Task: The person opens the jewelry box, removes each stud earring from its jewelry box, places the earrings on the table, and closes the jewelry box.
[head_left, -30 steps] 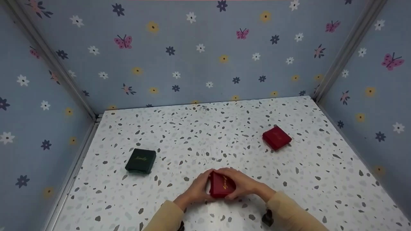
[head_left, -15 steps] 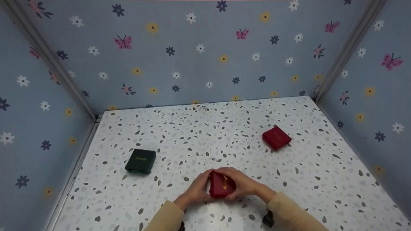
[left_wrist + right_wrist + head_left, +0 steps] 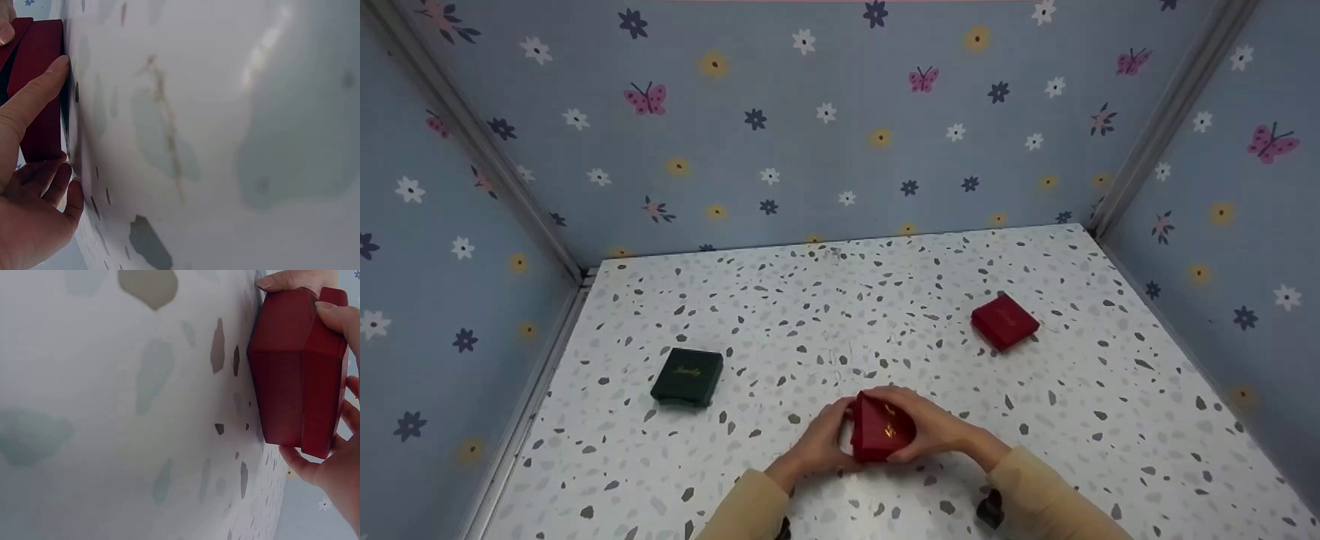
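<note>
A small red jewelry box (image 3: pixel 877 435) with gold lettering on its lid sits near the front of the table. My left hand (image 3: pixel 817 444) holds its lower part from the left, the thumb (image 3: pixel 48 81) along the near side. From the right, my right hand (image 3: pixel 936 429) grips the lid, thumb at the near edge and fingers at the far one. The lid (image 3: pixel 326 371) stands slightly raised, and a dark wedge-shaped gap shows between it and the base (image 3: pixel 42 112) in the left wrist view. The box's inside is hidden.
A dark green box (image 3: pixel 688 377) lies to the left on the speckled white table (image 3: pixel 825 315). Another red box (image 3: pixel 1005 322) lies farther back on the right, turned at an angle. Flower-patterned walls (image 3: pixel 840 150) enclose the back and both sides.
The right hand has shifted slightly up and right, and the lid has tilted up a little with it. The left hand stays in place on the base.
</note>
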`<action>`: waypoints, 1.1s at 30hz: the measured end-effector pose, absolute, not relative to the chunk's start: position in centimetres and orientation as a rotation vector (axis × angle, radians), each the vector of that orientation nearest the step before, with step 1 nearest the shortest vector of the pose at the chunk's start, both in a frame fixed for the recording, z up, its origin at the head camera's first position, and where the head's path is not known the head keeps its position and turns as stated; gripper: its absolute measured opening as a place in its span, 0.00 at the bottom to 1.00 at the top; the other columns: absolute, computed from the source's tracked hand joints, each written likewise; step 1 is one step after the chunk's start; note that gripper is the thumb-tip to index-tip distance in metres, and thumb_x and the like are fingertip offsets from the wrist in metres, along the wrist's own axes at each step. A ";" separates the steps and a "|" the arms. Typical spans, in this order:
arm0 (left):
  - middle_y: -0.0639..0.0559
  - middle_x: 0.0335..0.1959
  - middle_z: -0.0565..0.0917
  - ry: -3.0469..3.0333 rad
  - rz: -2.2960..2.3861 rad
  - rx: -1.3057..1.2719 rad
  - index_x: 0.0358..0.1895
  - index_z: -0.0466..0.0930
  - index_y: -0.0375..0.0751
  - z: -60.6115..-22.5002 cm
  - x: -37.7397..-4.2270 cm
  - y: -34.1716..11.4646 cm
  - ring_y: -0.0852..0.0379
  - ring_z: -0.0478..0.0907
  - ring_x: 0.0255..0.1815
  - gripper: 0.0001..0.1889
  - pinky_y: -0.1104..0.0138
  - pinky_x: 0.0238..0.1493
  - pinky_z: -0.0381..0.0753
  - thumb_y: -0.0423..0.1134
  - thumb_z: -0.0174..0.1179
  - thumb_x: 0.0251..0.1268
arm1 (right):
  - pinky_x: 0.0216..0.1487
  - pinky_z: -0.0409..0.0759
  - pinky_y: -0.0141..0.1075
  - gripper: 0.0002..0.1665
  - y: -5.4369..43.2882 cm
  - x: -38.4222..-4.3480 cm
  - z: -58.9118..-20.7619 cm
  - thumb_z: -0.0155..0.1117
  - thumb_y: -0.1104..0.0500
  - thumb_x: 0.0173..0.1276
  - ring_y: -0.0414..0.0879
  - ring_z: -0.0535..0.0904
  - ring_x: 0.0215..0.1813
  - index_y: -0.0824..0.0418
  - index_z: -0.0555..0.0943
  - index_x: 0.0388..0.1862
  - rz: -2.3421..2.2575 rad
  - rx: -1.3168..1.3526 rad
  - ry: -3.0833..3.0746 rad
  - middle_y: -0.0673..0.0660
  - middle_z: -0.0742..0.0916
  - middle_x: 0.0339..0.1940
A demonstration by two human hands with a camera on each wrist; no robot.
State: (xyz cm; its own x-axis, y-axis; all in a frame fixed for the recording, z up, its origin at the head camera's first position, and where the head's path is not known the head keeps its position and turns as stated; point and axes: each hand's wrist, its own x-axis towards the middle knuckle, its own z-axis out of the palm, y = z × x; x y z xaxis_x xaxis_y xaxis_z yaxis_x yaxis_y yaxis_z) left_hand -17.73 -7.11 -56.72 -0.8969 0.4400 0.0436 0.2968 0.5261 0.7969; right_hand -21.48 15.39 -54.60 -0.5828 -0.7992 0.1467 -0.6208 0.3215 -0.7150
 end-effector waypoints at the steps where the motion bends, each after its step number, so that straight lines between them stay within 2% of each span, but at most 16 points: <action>1: 0.54 0.51 0.70 2.600 1.303 0.625 0.60 0.60 0.44 -56.7 -17.7 -7.1 0.55 0.65 0.54 0.48 0.61 0.57 0.64 0.39 0.75 0.27 | 0.59 0.62 0.45 0.55 15.4 -21.5 -54.6 0.73 0.46 0.41 0.47 0.60 0.63 0.55 0.56 0.67 -1.116 -1.294 2.348 0.50 0.66 0.63; 18: 0.53 0.48 0.70 2.619 1.249 0.606 0.58 0.60 0.43 -56.5 -17.8 -7.1 0.55 0.66 0.52 0.49 0.61 0.57 0.64 0.39 0.77 0.22 | 0.59 0.63 0.46 0.56 17.1 -21.4 -53.7 0.73 0.47 0.41 0.46 0.59 0.63 0.51 0.54 0.68 -1.042 -1.211 2.389 0.48 0.65 0.63; 25: 0.54 0.45 0.70 2.613 1.258 0.619 0.58 0.59 0.39 -56.5 -17.8 -7.2 0.54 0.66 0.51 0.50 0.60 0.56 0.64 0.39 0.77 0.21 | 0.57 0.64 0.46 0.56 18.4 -21.5 -53.9 0.73 0.45 0.41 0.45 0.60 0.62 0.49 0.54 0.68 -1.040 -1.159 2.402 0.47 0.65 0.63; 33: 0.52 0.47 0.70 2.618 1.226 0.604 0.60 0.57 0.40 -56.4 -17.6 -7.2 0.53 0.66 0.50 0.52 0.59 0.56 0.64 0.41 0.77 0.23 | 0.57 0.65 0.47 0.56 19.9 -21.6 -53.9 0.74 0.48 0.41 0.46 0.60 0.62 0.50 0.55 0.67 -1.003 -1.149 2.442 0.47 0.66 0.63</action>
